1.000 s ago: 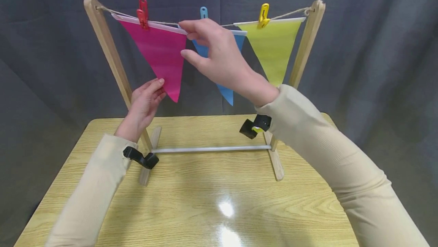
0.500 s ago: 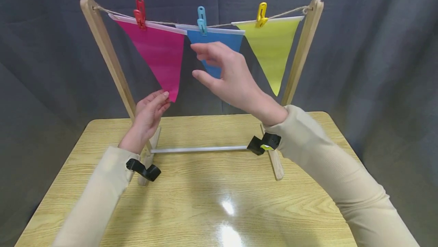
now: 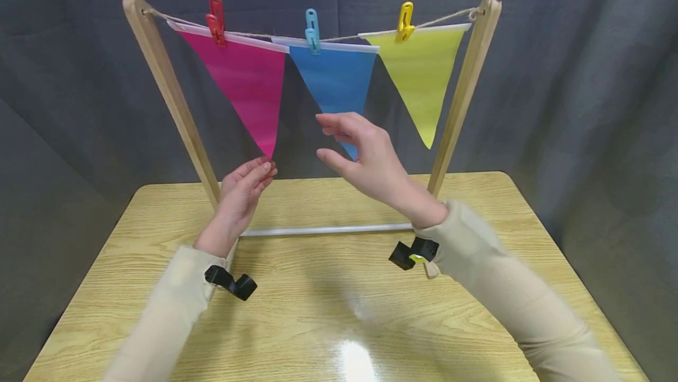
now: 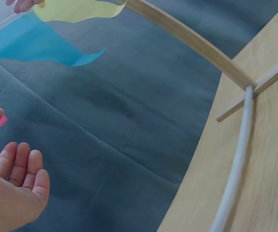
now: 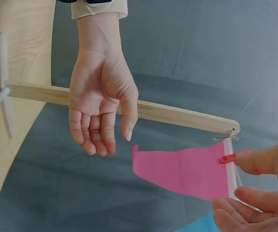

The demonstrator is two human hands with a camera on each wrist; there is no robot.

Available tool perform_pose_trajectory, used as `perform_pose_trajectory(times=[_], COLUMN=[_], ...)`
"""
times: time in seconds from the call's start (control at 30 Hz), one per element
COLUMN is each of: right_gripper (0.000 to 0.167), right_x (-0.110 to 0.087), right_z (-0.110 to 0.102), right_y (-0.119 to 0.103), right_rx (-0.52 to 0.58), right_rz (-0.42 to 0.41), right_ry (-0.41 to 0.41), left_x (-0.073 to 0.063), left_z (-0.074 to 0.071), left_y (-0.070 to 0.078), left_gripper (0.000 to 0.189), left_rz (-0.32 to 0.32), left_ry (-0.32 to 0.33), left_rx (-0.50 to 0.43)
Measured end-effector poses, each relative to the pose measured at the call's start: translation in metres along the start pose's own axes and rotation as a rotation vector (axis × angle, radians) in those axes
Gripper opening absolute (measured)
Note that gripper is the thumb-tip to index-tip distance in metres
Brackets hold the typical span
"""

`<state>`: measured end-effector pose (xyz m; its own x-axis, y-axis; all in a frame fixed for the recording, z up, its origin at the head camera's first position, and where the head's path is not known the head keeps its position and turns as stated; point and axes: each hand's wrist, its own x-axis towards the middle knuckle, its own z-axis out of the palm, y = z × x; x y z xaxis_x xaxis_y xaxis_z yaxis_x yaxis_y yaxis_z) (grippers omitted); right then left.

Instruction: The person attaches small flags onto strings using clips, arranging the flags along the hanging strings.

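Three triangular pennants hang from a string: a pink pennant (image 3: 243,87), a blue pennant (image 3: 335,79) and a yellow pennant (image 3: 424,70). Each is clipped by a plastic peg: a red peg (image 3: 215,22), a light blue peg (image 3: 312,32) and a yellow peg (image 3: 405,22). My left hand (image 3: 242,193) is at the lower tip of the pink pennant. The right wrist view shows its fingers loose, with a small gap to that tip. Relaxed and holding nothing, my right hand (image 3: 373,158) hovers before the blue pennant's lower part, hiding some of it.
Two wooden posts, the left post (image 3: 169,93) and the right post (image 3: 463,93), carry the string (image 3: 249,35). A pale rod (image 3: 325,230) joins them low down, over a wood-grain table (image 3: 318,288). A dark curtain (image 3: 572,76) hangs behind.
My left hand has slid down the pink pennant's edge to its tip. My right hand has dropped from the top edge and moved right, uncovering the light blue peg.
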<state>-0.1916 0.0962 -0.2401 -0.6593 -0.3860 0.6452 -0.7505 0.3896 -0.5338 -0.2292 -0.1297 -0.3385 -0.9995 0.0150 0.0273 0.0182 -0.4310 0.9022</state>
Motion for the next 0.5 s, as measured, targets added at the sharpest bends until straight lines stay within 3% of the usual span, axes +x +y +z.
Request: perform_pose_trajectory(times=[0.33, 0.5], right_gripper=[0.042, 0.042], right_x=[-0.025, -0.039], right_z=[0.01, 0.017], right_y=[0.015, 0.025], right_rx=[0.03, 0.104], right_rz=[0.084, 0.144], right_ry=[-0.017, -0.021], left_x=[-0.009, -0.013], left_z=[-0.003, -0.005], left_y=[-0.024, -0.035], left_gripper=[0.011, 0.014], left_rz=[-0.006, -0.023], left_ry=[0.019, 0.04], left_rx=[-0.039, -0.058])
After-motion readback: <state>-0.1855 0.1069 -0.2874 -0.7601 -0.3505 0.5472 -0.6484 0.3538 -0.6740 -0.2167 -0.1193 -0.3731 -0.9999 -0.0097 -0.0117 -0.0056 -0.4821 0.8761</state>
